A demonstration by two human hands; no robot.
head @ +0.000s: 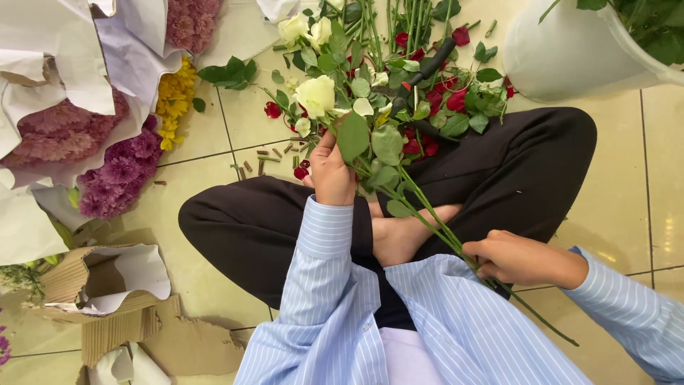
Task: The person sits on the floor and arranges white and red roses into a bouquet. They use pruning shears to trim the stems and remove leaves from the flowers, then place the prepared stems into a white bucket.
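Green long rose stems point(427, 214) were clamped low by the right hand point(524, 258); the left hand point(332, 171) closed around them under the cream-white rose bloom point(315, 95). Best kept firm and clear of leaves, judging by the spread.

The floor point(627, 185) is laid with large glossy cream tiles, dark grout lines crossing between them, with a bright sheen (likely daylight or a lamp, the source is out of view) on the tiles right of the grip. Up and to the right stands a big white bucket point(570, 50). Far left lie white wrapping paper point(43, 64) and torn brown cardboard point(149, 335).
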